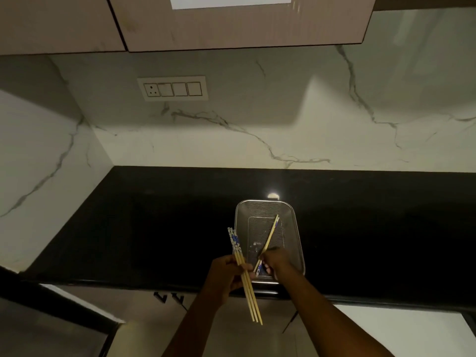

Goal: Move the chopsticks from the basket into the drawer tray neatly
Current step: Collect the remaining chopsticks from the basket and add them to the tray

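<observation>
The left hand (226,275) gripped a bundle of chopsticks (238,253), probably to keep them aligned. The right hand (277,264) pinched the slanted chopsticks (269,239) inside the basket (296,228) at the counter's (154,228) front edge.

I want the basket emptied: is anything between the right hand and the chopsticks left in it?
Nothing visible does. The right hand pinches the chopsticks in the basket directly. The left hand holds its bundle beside the basket, clear of them. The drawer tray is out of view.
</observation>
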`<state>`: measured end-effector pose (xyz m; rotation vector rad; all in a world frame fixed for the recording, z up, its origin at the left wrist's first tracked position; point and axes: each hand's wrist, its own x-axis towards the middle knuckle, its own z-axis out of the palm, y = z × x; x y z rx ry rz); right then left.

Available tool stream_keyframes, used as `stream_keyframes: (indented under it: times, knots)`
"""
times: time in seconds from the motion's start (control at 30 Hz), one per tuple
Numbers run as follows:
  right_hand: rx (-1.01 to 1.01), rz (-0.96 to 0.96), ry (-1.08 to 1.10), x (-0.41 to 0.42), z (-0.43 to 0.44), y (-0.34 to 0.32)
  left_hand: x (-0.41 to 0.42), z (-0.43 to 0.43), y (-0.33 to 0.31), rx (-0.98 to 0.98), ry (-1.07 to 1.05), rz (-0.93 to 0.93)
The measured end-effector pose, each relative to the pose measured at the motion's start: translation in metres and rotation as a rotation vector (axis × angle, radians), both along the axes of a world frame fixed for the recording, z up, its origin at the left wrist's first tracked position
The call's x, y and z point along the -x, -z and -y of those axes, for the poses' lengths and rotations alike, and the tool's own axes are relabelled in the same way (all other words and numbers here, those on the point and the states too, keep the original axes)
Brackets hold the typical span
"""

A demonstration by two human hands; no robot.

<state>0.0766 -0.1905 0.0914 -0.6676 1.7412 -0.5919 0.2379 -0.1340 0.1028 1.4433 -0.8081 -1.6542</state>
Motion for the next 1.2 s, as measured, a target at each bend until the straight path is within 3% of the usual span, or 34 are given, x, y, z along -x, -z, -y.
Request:
stream_keyframes:
  times: [0.1, 0.27, 0.57, 0.97, 1.2]
  knots:
    - [0.080, 0.097, 0.032, 0.005, -0.010, -0.009, -0.001, 0.004, 0.001, -0.013, 0.008, -0.008]
    - [0.407, 0.331, 0.044, 0.015, -0.035, -0.041, 0.003, 0.010, -0.011, -0.032, 0.067, -0.064]
    - [0.583, 0.194, -0.051, 0.024, -0.059, -0.057, 0.034, 0.004, -0.029, -0.055, 0.185, -0.087]
    - [0.564, 0.146, -0.009, 0.034, -0.062, -0.051, 0.042, -0.009, -0.025, -0.019, 0.300, -0.080]
    - [0.475, 0.416, -0.128, 0.048, -0.049, -0.065, 0.035, -0.008, -0.032, -0.041, 0.408, -0.098]
